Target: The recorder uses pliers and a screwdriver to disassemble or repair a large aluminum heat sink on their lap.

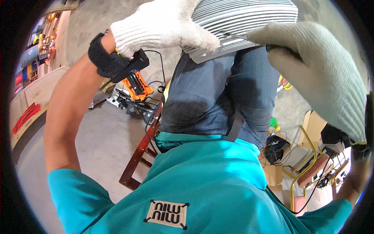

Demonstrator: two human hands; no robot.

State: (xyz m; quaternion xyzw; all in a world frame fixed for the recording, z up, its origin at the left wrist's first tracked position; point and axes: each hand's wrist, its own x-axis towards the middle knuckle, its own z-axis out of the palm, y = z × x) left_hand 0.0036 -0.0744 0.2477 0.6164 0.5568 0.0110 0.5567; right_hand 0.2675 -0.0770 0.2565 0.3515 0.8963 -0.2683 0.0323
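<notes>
A silver finned metal block, like a heat sink (249, 19), lies above my knees at the top of the view, its long ridges running side to side. My left hand (167, 27), in a white knitted glove, grips its left end with the thumb laid over the fins. In my gloved right hand (315, 62) the fingers are pinched round a thin metal rod (236, 36). The rod's tip reaches down to the fins near my left thumb. Whatever handle the rod has is hidden inside the right glove.
Beside my left leg are an orange and black device (136, 86), cables and a dark red wooden seat frame (130, 169). A wooden bench (37, 93) with red strips (26, 117) stands at far left. To the right are a green bottle (274, 124) and a yellow-framed chair (311, 162).
</notes>
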